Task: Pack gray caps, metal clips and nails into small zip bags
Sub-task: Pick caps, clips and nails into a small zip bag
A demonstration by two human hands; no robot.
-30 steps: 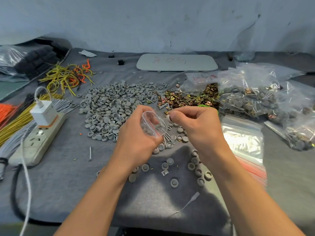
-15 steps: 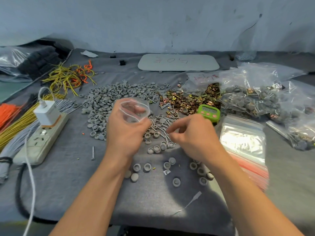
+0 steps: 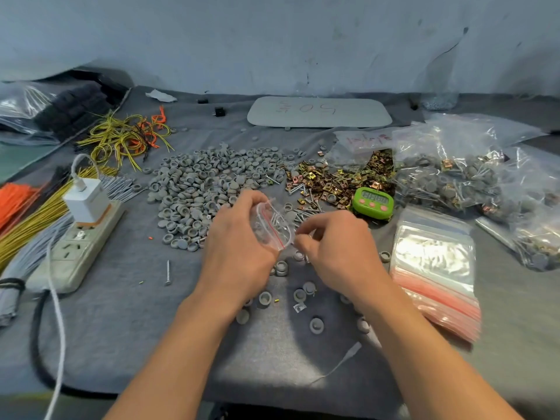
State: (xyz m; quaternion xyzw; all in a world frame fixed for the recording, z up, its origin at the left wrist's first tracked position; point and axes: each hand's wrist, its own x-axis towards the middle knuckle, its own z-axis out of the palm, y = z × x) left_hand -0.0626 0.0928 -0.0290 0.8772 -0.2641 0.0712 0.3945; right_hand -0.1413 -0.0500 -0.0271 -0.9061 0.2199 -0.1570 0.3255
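**Bag held open at mid-worktop, right hand at its rim**

My left hand (image 3: 239,237) grips a small clear zip bag (image 3: 271,227) just above the gray-covered worktop (image 3: 121,313), fingers curled round its far side and thumb on the near side; the bag's mouth is spread into an oval and faces my right hand (image 3: 336,247); its red zip line runs on a slant from far-left to near-right, and that is the way its long axis lies; thin silvery pieces show through the plastic, too blurred to name.

My right hand sits just beside the bag, knuckles up, wrist low, thumb and forefinger drawn together at the bag's near corner; whether they pinch a nail or the rim itself I cannot tell.

The gray caps (image 3: 200,189) lie heaped beyond my left hand, with stray ones scattered under both wrists; the metal clips (image 3: 339,180) are piled to the right of that heap; loose nails (image 3: 304,211) lie between the clips and the bag.

A green timer (image 3: 373,202) stands beside the clips; a stack of empty bags (image 3: 433,262) lies right of my right hand; filled bags (image 3: 454,177) sit behind it; a power strip (image 3: 75,253) lies far left.
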